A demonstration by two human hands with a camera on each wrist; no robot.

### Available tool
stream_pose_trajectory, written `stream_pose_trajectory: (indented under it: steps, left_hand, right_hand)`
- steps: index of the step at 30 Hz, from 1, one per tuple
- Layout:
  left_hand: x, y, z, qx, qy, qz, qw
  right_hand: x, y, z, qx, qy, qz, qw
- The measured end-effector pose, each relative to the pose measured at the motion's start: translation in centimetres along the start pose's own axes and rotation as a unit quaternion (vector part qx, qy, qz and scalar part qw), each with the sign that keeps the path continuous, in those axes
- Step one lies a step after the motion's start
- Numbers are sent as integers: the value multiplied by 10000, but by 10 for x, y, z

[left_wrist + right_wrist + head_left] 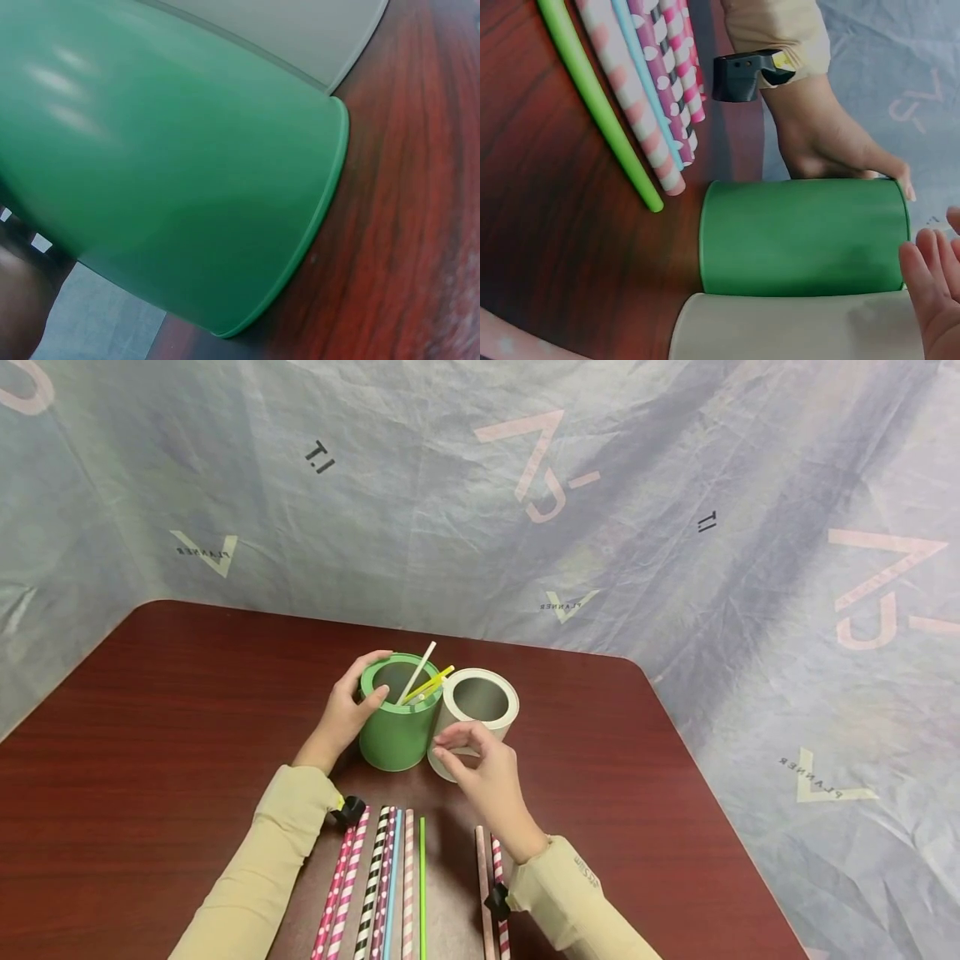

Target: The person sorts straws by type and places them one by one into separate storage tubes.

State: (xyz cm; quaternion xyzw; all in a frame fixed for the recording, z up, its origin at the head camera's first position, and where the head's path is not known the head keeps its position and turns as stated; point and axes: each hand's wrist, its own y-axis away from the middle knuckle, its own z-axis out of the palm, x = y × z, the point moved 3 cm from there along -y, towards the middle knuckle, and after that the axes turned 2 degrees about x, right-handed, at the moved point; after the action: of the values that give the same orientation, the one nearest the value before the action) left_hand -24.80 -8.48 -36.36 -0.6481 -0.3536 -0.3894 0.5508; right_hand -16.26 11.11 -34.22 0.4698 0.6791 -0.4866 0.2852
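Note:
My left hand (339,714) grips the green can (395,742) at its left side, thumb over the rim. A white straw (417,670) and yellow straws (431,683) lean inside it, sticking out at the top right. Touching the green can on its right stands a white can (513,702), whose visible inside holds nothing. My right hand (491,772) hovers in front of the white can, fingers gently bent and thumb apart from them, with nothing held. In the right wrist view, its fingers (922,274) are near the cans' tops. The green can's wall (195,165) fills much of the left wrist view.
In front of the cans lie several patterned straws (372,877), a blue straw (393,877) and a lime green straw (422,885). A pale pink straw (483,885) and a red-striped straw (498,860) lie under the right forearm. A grey curtain (420,527) hangs behind the table (225,693).

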Motion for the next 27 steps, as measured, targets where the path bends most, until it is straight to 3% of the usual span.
stream_pose_trajectory:
  steps: [7, 19, 22, 27]
  left_hand:
    - [0, 0, 0, 36, -4, 24, 10000]
    - [0, -1, -1, 21, 32, 53, 10000]
    - [-2, -1, 0, 0, 18, 106, 9999]
    - [-24, -5, -1, -1, 107, 147, 9998]
  right_hand:
    - [3, 8, 0, -310, 181, 98, 9993]
    - [10, 23, 6, -928, 1086, 46, 9897]
    - [13, 27, 9, -1234, 1126, 338, 9854]
    - [22, 34, 14, -1847, 1051, 1096, 9710]
